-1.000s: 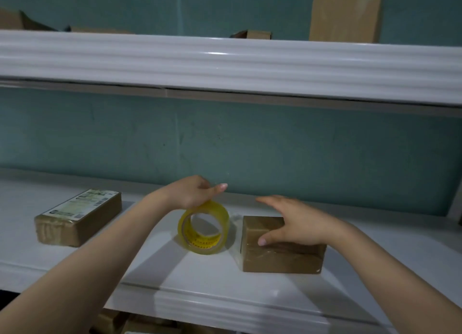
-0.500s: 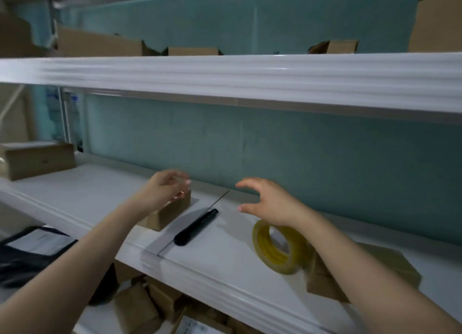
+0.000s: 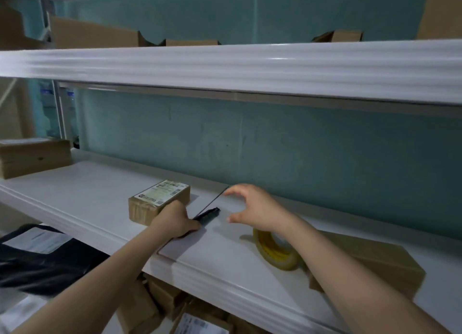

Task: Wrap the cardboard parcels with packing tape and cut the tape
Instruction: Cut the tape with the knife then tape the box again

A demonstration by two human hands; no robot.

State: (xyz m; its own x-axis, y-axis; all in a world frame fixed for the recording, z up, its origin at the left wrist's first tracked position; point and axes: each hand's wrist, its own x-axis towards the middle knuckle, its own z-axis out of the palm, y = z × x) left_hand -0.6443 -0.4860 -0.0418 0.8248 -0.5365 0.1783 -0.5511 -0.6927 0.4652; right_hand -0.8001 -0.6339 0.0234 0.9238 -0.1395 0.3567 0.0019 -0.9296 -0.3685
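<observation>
At frame centre the left hand (image 3: 176,222) closes round the black cutter (image 3: 208,213) on the shelf (image 3: 100,198); the right hand (image 3: 252,208) hovers wide open. The cutter looks light, stiff; grip its handle, clear of the blade

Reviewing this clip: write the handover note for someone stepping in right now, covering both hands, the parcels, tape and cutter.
Left hand: closed over the black cutter on the white shelf; lift not visible.
Right hand: open, empty, hovering above the shelf.
Tape roll: on edge beneath the right forearm, against the plain parcel.
Labelled parcel: just left of the cutter, its end already taped.
Done: cutter reached.
Left: whether tape runs from roll to parcel cannot be seen; cut if so.
</observation>
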